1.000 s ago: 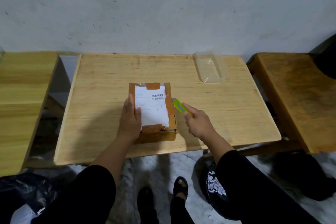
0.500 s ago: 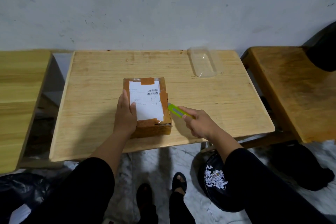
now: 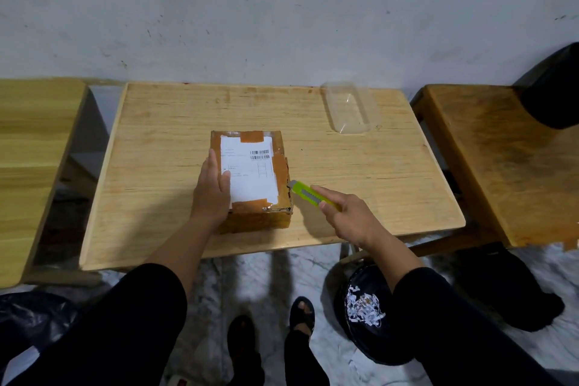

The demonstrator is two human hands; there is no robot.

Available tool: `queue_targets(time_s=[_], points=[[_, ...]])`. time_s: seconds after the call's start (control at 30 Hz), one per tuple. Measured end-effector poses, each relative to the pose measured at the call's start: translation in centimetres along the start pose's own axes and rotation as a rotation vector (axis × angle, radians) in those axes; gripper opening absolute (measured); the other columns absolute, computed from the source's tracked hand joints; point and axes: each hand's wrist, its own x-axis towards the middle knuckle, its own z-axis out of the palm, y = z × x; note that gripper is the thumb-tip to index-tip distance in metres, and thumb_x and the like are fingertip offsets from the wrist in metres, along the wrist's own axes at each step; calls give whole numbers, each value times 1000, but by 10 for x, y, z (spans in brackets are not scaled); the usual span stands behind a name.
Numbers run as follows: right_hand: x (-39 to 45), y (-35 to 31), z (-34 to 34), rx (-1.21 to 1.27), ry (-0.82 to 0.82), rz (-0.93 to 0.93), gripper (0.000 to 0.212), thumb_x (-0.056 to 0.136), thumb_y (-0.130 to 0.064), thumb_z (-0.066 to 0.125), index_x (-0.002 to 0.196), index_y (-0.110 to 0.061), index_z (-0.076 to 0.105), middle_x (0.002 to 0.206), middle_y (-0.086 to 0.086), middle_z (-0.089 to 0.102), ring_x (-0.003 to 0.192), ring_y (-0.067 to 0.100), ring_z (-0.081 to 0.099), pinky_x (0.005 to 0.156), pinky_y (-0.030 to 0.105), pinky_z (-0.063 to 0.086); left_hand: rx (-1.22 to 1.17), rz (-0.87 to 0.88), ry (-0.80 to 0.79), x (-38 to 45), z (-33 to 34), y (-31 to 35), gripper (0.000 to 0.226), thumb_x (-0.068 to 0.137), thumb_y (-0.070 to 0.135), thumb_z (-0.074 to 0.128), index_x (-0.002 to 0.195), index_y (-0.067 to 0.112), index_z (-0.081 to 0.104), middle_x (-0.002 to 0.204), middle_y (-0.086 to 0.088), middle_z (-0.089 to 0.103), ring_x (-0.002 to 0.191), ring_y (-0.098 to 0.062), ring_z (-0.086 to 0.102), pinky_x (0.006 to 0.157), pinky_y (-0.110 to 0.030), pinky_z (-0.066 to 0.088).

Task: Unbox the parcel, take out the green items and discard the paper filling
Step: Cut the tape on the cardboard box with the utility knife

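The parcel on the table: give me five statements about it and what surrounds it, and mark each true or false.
1. The left hand rests flat on the parcel. True.
2. The right hand holds a red pair of scissors. False: its fingers grip a yellow-green utility knife.
3. The knife's tip is at the parcel's right edge. True.
4. The parcel is already open, with its flaps up. False: it is taped shut, label on top.
5. A clear plastic tray sits on top of the parcel. False: it lies on the table, apart, near the far right corner.
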Motion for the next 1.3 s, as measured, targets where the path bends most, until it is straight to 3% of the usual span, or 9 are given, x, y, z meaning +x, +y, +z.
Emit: queue_targets(time_s=[0.17, 0.23, 0.3, 0.4, 0.63, 0.77, 0.97, 1.13, 1.3], points=[[1, -10, -6, -49, -29, -112, 39, 96, -17, 48, 131, -34, 51, 68, -29, 38, 61, -12, 33, 64, 9, 28, -28, -2, -55, 0, -5, -2, 53, 99, 31, 27, 147, 23, 5, 155, -3, 20, 137, -25, 28, 106, -40, 31], [5, -23, -5, -133, -118, -174, 40, 96, -18, 48, 132, -35, 49, 84, -28, 51, 65, -13, 37, 67, 10, 32, -60, -1, -61, -1, -8, 0, 53, 99, 29, 27, 147, 22, 7, 155, -3, 21, 137, -23, 28, 105, -35, 29], [13, -33, -1, -222, -218, -222, 39, 96, -20, 48, 131, -38, 49, 110, -14, 60, 86, -12, 48, 83, 18, 38, -94, -14, -57, -5, -10, 2, 52, 99, 27, 27, 147, 23, 8, 155, -1, 21, 138, -22, 26, 105, -33, 27], [31, -40, 5, -337, -334, -269, 39, 95, -22, 50, 130, -39, 50, 134, 0, 56, 122, 14, 50, 101, 28, 36, -104, -50, -59, -12, -12, 2, 50, 99, 29, 27, 147, 25, 11, 155, 0, 21, 138, -22, 27, 106, -31, 26], [65, -58, 13, -573, -569, -380, 39, 96, -22, 47, 132, -39, 47, 135, 3, 56, 122, 22, 50, 101, 32, 37, -190, -147, -48, -19, -16, -2, 48, 98, 33, 32, 143, 38, 17, 152, 7, 29, 133, -18, 35, 89, -17, 25], [76, -65, 9, -628, -627, -443, 38, 96, -24, 47, 130, -41, 48, 127, -1, 60, 111, 20, 53, 92, 29, 40, -206, -191, -23, -19, -13, -1, 46, 98, 36, 33, 142, 41, 19, 150, 5, 33, 129, -22, 41, 89, -22, 30], [84, -67, 12, -746, -603, -584, 40, 95, -24, 48, 130, -44, 48, 88, -17, 53, 69, 4, 44, 73, 22, 35, -214, -190, 25, -20, -9, -4, 45, 98, 36, 34, 141, 41, 24, 150, 6, 32, 133, -22, 36, 100, -31, 35], [86, -69, 15, -928, -587, -659, 42, 97, -28, 38, 133, -51, 38, 116, -1, 62, 102, 24, 55, 83, 32, 45, -198, -172, 39, -20, -8, -4, 45, 98, 34, 34, 142, 39, 23, 151, 7, 29, 135, -19, 33, 100, -30, 35], [85, -68, 16, -974, -490, -867, 42, 97, -27, 36, 134, -45, 41, 110, 0, 68, 95, 24, 60, 70, 31, 46, -172, -176, 26, -19, -7, -6, 45, 98, 38, 32, 141, 44, 19, 152, 8, 28, 135, -21, 35, 103, -42, 40]])
